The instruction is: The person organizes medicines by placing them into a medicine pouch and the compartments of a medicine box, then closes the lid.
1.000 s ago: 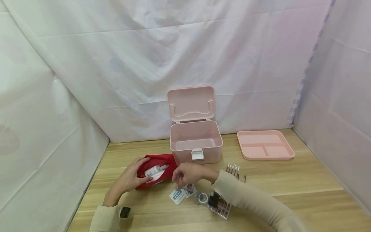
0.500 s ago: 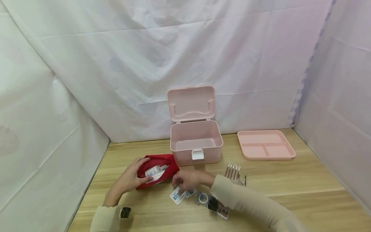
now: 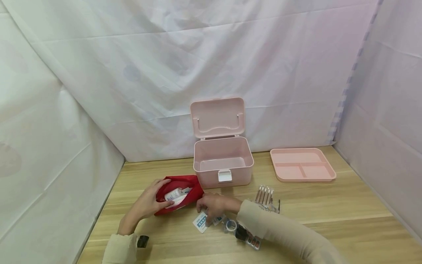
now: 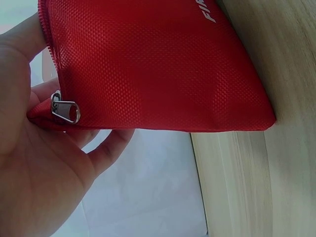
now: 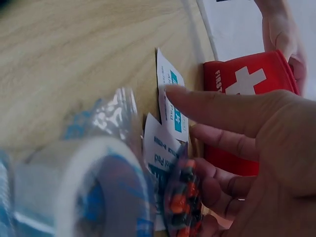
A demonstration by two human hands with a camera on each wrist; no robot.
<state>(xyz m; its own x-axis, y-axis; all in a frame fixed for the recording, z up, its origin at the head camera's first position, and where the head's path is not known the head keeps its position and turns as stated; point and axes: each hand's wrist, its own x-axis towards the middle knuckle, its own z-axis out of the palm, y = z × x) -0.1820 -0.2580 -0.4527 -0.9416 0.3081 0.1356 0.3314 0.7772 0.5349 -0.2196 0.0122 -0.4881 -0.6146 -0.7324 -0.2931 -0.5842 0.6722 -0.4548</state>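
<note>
My left hand grips the edge of a red first-aid pouch, whose unzipped mouth shows a small white bottle and other contents. In the left wrist view, the zipper pull lies by the palm. Beside the pouch, my right hand reaches down over two white-and-blue alcohol pad packets. The right wrist view has its straight thumb over the farther packet, the index fingertip near that packet's edge. A clear pack of orange and dark capsules lies close to the other, bent fingers.
Behind stands a pink box with its lid raised. A pink divided tray lies at right. Near the right forearm are a tape roll in clear wrapping, a blister pack and several cotton swabs. White cloth hangs around the table.
My right hand has come down onto the alcohol pad packets, its thumb now over one of them. The packets stay in place, and my left hand keeps its grip on the pouch.
</note>
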